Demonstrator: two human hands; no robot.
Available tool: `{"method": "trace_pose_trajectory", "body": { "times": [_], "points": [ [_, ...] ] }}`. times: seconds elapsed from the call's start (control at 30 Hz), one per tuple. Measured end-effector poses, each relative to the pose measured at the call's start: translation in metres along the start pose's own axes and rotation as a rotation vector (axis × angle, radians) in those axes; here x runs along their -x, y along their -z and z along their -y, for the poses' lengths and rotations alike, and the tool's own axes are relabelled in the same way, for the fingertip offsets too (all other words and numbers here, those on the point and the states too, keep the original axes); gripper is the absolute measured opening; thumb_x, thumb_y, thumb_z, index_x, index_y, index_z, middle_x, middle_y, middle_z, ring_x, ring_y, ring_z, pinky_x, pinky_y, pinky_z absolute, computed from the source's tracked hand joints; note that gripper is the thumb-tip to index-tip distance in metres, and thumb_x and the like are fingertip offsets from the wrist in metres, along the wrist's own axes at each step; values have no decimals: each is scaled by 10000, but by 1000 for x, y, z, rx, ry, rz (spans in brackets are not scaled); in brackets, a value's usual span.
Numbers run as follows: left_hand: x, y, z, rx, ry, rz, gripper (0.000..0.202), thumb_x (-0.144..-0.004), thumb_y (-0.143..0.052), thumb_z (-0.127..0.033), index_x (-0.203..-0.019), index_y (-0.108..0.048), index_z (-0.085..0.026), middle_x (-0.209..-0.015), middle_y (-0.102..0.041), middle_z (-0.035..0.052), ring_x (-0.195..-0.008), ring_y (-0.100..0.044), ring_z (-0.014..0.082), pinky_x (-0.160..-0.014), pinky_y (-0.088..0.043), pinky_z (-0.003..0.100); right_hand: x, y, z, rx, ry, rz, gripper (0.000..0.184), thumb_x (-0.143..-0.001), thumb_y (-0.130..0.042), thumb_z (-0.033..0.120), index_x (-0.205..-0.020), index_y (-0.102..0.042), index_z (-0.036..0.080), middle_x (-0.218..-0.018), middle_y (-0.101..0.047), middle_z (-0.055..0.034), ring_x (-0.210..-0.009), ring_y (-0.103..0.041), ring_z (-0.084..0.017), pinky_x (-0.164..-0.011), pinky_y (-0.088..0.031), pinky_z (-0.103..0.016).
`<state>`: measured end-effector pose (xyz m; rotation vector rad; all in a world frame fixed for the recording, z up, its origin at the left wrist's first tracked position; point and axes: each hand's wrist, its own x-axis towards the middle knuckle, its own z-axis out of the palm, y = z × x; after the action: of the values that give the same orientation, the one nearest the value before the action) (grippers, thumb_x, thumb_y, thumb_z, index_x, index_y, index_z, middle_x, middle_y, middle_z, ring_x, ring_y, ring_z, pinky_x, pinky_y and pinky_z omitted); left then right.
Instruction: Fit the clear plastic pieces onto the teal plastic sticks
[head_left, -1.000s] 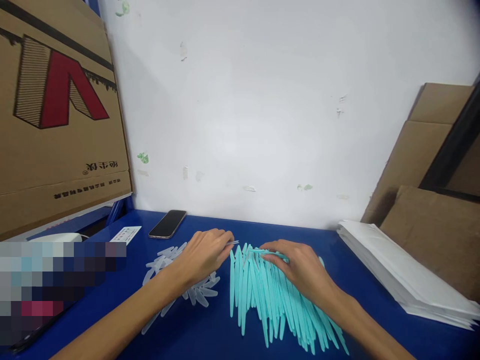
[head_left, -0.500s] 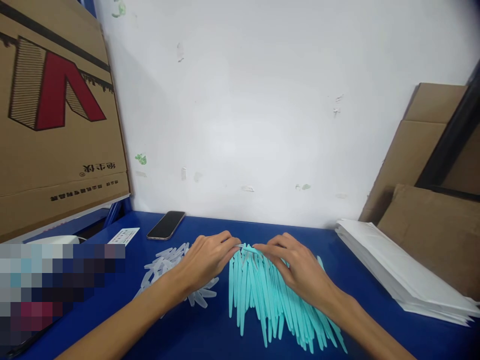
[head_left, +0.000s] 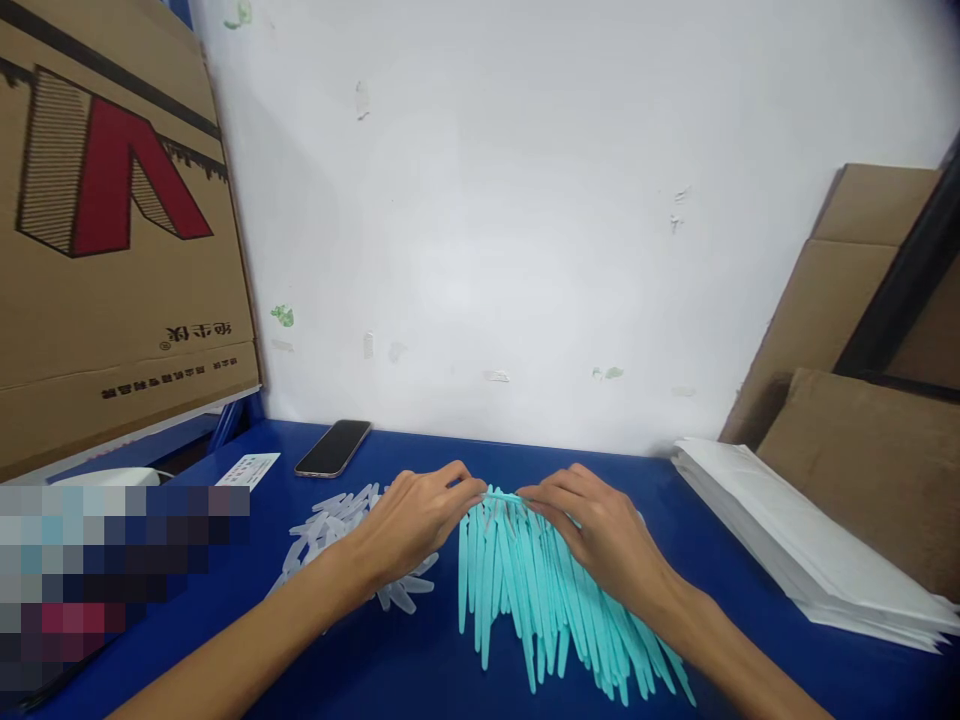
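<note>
My left hand (head_left: 420, 515) is closed in a pinch at the left end of a slim turquoise stick (head_left: 502, 496), shaped like an eyebrow razor. The small translucent cap in its fingers is mostly hidden now. My right hand (head_left: 596, 515) pinches the other end of the stick, which lies level between both sets of fingertips. Just beneath it is a fanned pile of similar turquoise sticks (head_left: 540, 590), their narrow ends toward me. Loose translucent white caps (head_left: 330, 525) are heaped under and beside my left forearm.
A phone (head_left: 334, 448) and a printed card (head_left: 247, 470) lie at the back left of the blue table (head_left: 420, 670). Stacked white paper or envelopes (head_left: 802, 540) sit at the right by cardboard (head_left: 870, 470). A large carton (head_left: 127, 280) stands left; a white wall (head_left: 480, 230) closes the back.
My hands have shifted slightly; the held stick is now more level between them. The pale cap tip that showed at my left fingertips is covered. Both piles look unchanged.
</note>
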<state>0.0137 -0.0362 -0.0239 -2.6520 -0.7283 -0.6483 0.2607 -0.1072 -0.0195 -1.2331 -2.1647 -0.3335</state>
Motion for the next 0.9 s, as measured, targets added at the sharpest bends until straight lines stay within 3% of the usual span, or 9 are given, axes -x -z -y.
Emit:
{"method": "trace_pose_trajectory", "body": {
  "times": [0.17,0.37,0.47,0.6,0.77,0.9],
  "points": [
    [-2,-1,-4,118,28,-23,289,-1050,-352,-294,-1170,-606,-227,-969,-653,20,-626,-569,121,-478,-258,255,1,-1,0,5,17,5,255,-998,-499,234,-1165,-688,271,-941,-718,-25,-807,-604,-169,-629,-496,-279],
    [-3,-1,-11,293,70,-35,298,-1036,-404,-310,-1197,-629,-201,-1015,-693,38,-791,-653,151,-619,-436,239,3,-5,3,-64,70,-35,232,-994,-512,227,-1146,-686,238,-947,-722,-26,-807,-616,-156,-690,-518,-291],
    [-3,-1,-11,300,125,-13,310,-1027,-424,-335,-1183,-646,-186,-976,-716,42,-800,-663,176,-647,-448,260,2,-5,3,-99,81,-40,224,-992,-519,230,-1141,-685,227,-974,-727,-30,-844,-632,-161,-754,-527,-314],
    [-4,1,-14,394,158,26,326,-1033,-400,-345,-1036,-679,-176,-891,-712,31,-746,-639,163,-645,-421,259,3,-4,3,-129,87,-39,235,-986,-532,237,-1167,-683,241,-987,-727,-32,-860,-633,-166,-744,-534,-314],
    [-4,4,-23,574,193,91,365,-1039,-372,-335,-876,-656,-175,-679,-612,-21,-593,-542,117,-598,-377,242,5,-7,4,-160,119,-14,244,-978,-543,215,-1172,-688,243,-983,-728,-38,-834,-617,-164,-701,-537,-300],
    [-4,5,-26,710,236,101,344,-1029,-400,-334,-857,-650,-172,-597,-564,-46,-528,-511,96,-574,-373,224,5,-7,5,-184,146,-41,260,-976,-543,198,-1185,-690,251,-980,-734,-45,-816,-617,-167,-682,-532,-296]
  ]
}}
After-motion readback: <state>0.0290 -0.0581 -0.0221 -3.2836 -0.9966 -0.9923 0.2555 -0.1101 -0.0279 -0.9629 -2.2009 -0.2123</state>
